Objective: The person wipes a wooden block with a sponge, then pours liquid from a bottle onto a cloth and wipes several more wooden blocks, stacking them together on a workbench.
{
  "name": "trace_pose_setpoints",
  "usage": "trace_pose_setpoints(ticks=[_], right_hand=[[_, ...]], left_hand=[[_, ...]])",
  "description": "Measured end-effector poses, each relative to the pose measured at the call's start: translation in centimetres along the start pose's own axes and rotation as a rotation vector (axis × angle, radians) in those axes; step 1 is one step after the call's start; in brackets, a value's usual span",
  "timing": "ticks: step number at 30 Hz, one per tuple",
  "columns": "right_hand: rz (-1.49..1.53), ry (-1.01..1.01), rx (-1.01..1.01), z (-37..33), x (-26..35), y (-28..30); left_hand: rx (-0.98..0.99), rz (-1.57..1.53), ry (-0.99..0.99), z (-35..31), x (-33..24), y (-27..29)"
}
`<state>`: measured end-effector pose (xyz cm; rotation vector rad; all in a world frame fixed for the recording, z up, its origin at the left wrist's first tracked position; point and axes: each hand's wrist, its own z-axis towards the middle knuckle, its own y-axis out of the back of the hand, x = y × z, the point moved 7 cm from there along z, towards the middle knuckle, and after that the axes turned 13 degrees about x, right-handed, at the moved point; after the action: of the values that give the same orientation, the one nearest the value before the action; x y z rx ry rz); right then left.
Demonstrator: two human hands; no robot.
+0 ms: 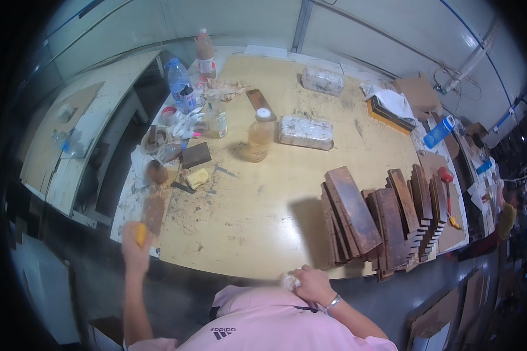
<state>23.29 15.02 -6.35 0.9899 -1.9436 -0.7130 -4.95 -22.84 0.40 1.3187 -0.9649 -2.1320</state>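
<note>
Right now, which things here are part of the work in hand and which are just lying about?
In hand:
left hand holding a yellow block
right hand on a white cloth
stacked wooden boards close by

Lying about:
bottles
amber jar
two wrapped blocks
small yellow sponge
dark square pad

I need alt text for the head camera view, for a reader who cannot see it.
A person in pink stands at a wooden table, left hand gripping a yellow object, right hand holding something white. Dark wooden boards lean in rows at right; bottles stand behind.
</note>
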Motion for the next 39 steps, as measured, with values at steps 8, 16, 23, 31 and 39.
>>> trace_pose_setpoints(ticks=[8,16,23,31,39], right_hand=[[-0.032,0.164,0.123,-1.1,-3.5,-1.5],[0.027,0.342,-0.001,-3.5,-3.9,-2.7],[0.023,0.367,-0.052,-4.3,-4.8,-5.3],[0.102,0.27,-0.124,-5.2,-4.6,-6.7],[0.158,0.18,-0.072,-6.4,-4.3,-7.2]], left_hand=[[0.818,0.103,0.108,-19.2,-16.5,-14.5],[0.829,0.295,0.254,-23.7,-19.0,-18.5],[0.801,0.395,0.165,-18.9,-20.4,-21.2],[0.856,0.394,-0.038,-15.8,-22.5,-23.0],[0.839,0.397,-0.091,-11.2,-24.2,-25.7]])
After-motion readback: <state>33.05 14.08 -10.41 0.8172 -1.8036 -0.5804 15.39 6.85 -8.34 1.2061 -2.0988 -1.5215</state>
